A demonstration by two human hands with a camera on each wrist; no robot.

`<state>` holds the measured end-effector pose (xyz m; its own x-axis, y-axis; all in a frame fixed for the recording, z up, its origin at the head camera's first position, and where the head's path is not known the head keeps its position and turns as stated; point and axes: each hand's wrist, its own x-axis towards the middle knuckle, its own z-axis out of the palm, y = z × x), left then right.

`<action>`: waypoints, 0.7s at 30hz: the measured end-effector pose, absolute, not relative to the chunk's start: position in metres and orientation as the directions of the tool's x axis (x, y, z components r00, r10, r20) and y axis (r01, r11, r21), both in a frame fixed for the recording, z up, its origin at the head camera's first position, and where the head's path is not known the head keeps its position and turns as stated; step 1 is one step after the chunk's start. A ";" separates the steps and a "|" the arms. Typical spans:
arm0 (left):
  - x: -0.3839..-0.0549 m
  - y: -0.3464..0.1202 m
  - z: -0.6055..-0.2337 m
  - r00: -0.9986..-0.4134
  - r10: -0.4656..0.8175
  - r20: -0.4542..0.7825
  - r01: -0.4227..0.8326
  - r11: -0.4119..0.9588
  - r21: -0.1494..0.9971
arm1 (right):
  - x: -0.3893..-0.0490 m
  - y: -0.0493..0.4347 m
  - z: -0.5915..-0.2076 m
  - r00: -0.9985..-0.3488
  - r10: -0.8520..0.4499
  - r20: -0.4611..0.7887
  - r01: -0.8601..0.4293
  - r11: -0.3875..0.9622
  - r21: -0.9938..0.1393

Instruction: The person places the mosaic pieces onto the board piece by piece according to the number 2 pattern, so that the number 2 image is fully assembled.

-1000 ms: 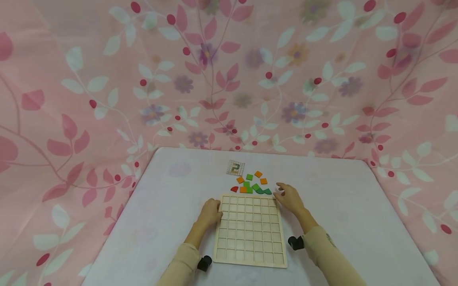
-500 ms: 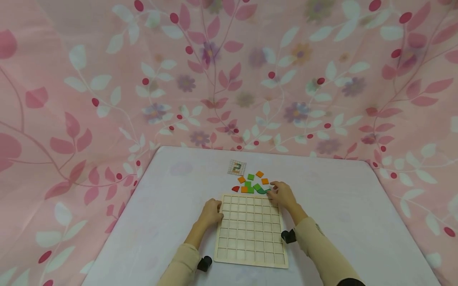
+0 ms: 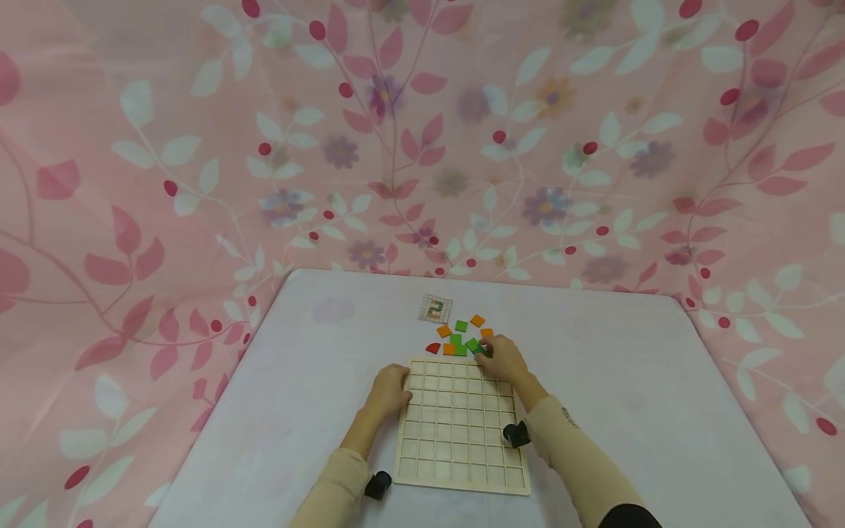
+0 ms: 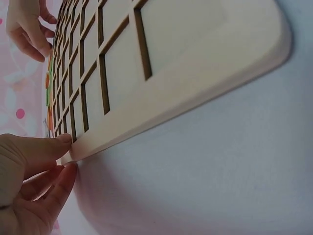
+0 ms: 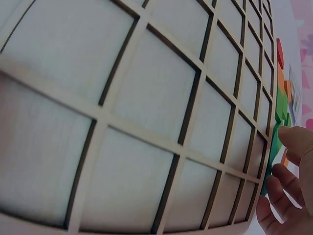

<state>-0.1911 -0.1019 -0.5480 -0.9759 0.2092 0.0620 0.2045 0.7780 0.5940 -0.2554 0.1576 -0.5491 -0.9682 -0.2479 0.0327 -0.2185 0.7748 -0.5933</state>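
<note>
A pale wooden grid board [image 3: 452, 433] lies on the table. My left hand [image 3: 386, 393] pinches its left edge near the far corner, thumb [image 4: 61, 139] on top and fingertips against the underside. At the board's far right corner, my right hand [image 3: 505, 361] reaches over the dark green curved pieces [image 3: 478, 350], partly covering them. In the right wrist view its thumb and fingers are spread apart, fingertips right beside a dark green piece [image 5: 266, 185]. Around it lie light green squares [image 3: 461, 325], orange squares [image 3: 477, 320] and a red quarter-round piece [image 3: 433, 347].
Behind the pieces lies a small gridded card [image 3: 435, 309] printed with a figure 2. A white cloth covers the table [image 3: 317, 352]. Floral pink fabric [image 3: 422, 147] hangs behind and at both sides. A black wrist camera [image 3: 516, 434] overlaps the board's right side.
My right hand has moved left from beside the board's far right corner to over the dark green pieces. The left hand stays at the board's edge.
</note>
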 end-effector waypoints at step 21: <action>-0.182 -0.121 -0.541 -0.931 0.341 -0.132 0.215 0.802 0.556 | -0.257 0.137 -0.544 -0.962 -0.271 0.037 -0.258 0.857 -0.446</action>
<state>-0.1815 -0.1205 -0.5410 -0.9307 0.3412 -0.1316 0.2155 0.8024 0.5565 -0.2573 0.1375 -0.5436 -0.9619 -0.2708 0.0372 -0.2585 0.8570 -0.4459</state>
